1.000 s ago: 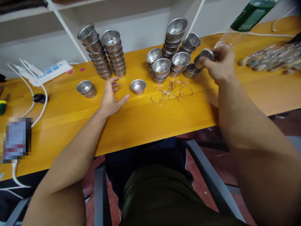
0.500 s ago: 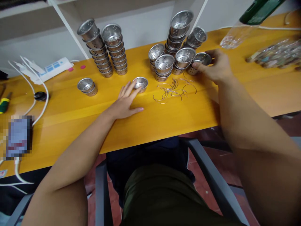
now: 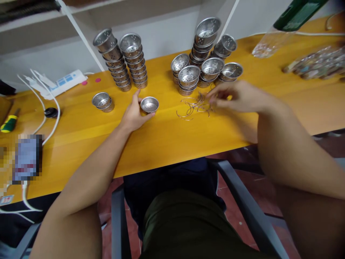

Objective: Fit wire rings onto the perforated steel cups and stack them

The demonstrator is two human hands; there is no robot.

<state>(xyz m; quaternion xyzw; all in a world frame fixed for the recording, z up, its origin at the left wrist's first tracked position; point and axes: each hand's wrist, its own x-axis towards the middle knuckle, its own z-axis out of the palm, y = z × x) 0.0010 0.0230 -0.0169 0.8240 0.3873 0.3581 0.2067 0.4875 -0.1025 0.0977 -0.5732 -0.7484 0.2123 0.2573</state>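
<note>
My left hand is curled around a small perforated metal cup, its thumb at the near side and its fingers at the left. The cup stands mouth up on the yellow-brown table. Over the right part of a loose heap of thin curved wires, my right hand has its thumb and fingertips drawn close together. Whether a wire is between them is too small to see. Just behind that hand are several cups of the same kind, among them a right-hand one and a front stack.
Tall cup stacks rise at the back left, with a short stack before them. A power strip, white cables, a phone and a screwdriver lie left. A clear plastic bottle and a clear-wrapped bundle are at the right.
My right hand has left the rightmost cup and come nearer, over the wires. My left hand has closed around its cup, which now sits a little farther left.
</note>
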